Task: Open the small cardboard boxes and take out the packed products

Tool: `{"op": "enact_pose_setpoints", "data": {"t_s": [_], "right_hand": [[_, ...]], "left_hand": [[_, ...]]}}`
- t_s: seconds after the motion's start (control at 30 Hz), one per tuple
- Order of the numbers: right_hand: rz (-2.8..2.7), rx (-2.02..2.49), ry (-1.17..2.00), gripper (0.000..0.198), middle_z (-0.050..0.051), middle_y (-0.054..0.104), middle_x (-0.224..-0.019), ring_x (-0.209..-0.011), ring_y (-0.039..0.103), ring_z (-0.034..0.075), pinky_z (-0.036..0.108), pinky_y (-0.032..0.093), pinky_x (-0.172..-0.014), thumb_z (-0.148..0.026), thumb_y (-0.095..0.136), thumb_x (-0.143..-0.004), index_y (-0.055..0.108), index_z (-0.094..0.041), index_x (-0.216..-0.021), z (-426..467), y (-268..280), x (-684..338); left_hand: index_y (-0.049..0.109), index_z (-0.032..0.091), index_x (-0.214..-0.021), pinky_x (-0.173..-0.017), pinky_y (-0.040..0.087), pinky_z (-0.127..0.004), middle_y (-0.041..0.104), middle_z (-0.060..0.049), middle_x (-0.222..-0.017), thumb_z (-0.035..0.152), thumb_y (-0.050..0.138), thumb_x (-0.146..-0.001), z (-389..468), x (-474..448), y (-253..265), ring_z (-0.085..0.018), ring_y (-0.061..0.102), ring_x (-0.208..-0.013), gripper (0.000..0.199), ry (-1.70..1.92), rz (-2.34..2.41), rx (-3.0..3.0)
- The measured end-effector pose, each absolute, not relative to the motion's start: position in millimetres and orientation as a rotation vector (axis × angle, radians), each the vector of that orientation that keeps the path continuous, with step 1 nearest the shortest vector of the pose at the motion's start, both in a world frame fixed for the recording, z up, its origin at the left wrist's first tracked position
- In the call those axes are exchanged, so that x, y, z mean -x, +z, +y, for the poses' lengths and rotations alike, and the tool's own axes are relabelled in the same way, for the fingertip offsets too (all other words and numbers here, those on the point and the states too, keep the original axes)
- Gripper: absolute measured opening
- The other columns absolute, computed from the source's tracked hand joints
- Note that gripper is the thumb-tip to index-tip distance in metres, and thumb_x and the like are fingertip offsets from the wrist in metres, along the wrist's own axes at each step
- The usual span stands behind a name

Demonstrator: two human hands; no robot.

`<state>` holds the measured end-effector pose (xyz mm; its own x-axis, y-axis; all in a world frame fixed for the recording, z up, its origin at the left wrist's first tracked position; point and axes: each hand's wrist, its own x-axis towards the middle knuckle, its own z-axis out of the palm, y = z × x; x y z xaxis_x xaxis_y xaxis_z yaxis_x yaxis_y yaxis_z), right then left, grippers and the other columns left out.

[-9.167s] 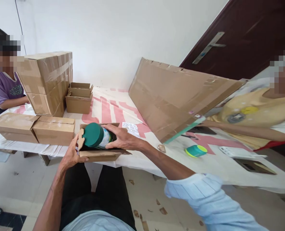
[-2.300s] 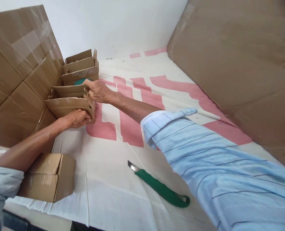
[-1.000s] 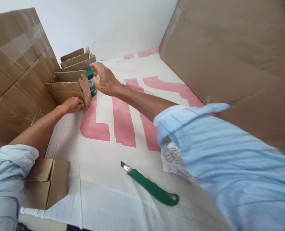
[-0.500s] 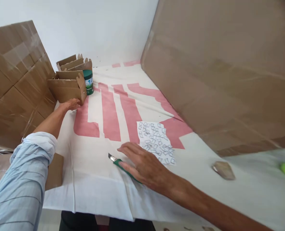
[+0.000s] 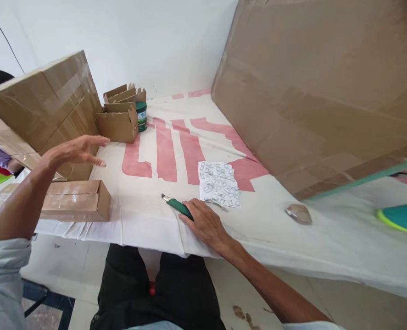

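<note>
grasping the green-handled, metal-bladed cutter [image 5: 178, 207] beneath it is the right hand [image 5: 206, 223]; the left hand [image 5: 75, 150], loose and empty, has just left the open-topped brown cardboard box [image 5: 116, 127] beyond it, so seems free.

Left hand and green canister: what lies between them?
In the head view, an open cardboard box stands between the left hand and the green canister.

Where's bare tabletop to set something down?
Free: cloth between the green tub and patterned paper; also between the closed carton and green knife at the right hand. Crowded: back left, open cartons and tub beside the stacked boxes.
</note>
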<state>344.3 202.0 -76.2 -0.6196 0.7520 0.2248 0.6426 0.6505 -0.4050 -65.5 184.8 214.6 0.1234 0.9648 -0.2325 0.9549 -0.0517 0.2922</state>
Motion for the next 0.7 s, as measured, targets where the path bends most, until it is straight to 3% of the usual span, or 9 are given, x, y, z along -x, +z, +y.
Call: {"op": "enact_pose_setpoints", "data": {"t_s": [0.3,0.4,0.53,0.6,0.7], "right_hand": [[-2.434,1.156,0.320,0.006,0.012,0.069,-0.100,-0.096,0.066,0.031,0.040,0.051,-0.085,-0.026,0.057,-0.095,0.062,-0.023,-0.093,199,-79,-333],[-2.243,1.213,0.586,0.005,0.008,0.068,-0.089,-0.087,0.066,0.028,0.037,0.050,-0.077,-0.026,0.058,-0.094,0.057,-0.025,-0.089,204,-60,-322],[-1.637,1.337,1.293,0.018,-0.001,0.059,-0.063,-0.056,0.055,0.018,0.028,0.041,-0.055,-0.023,0.058,-0.095,0.056,-0.023,-0.077,245,-23,-283],[-1.501,1.377,1.408,0.029,-0.003,0.052,-0.053,-0.045,0.047,0.014,0.026,0.036,-0.047,-0.023,0.052,-0.099,0.053,-0.022,-0.070,282,-7,-256],[-1.382,1.396,1.456,0.034,-0.003,0.051,-0.051,-0.043,0.046,0.011,0.022,0.037,-0.043,-0.025,0.053,-0.102,0.050,-0.022,-0.067,347,6,-211]], "left_hand": [[0.020,0.029,-0.172,-0.123,0.039,-0.053,0.035,-0.016,-0.175,0.050,0.084,-0.072,50,79,173,-0.041,0.036,-0.160,0.121,-0.311,2.060,-2.035],[0.021,0.030,-0.171,-0.123,0.036,-0.061,0.031,-0.017,-0.177,0.041,0.085,-0.069,35,80,154,-0.044,0.028,-0.163,0.121,-0.406,2.181,-2.022],[0.031,0.031,-0.168,-0.124,0.035,-0.062,0.039,-0.016,-0.173,0.037,0.080,-0.071,28,88,127,-0.044,0.034,-0.160,0.110,-0.324,2.289,-2.087],[0.034,0.032,-0.167,-0.124,0.035,-0.063,0.044,-0.017,-0.170,0.039,0.079,-0.072,27,94,114,-0.045,0.040,-0.157,0.106,-0.231,2.308,-2.136],[0.027,0.036,-0.169,-0.123,0.036,-0.063,0.046,-0.015,-0.169,0.042,0.077,-0.073,25,103,93,-0.044,0.045,-0.154,0.109,-0.077,2.305,-2.234]]}}
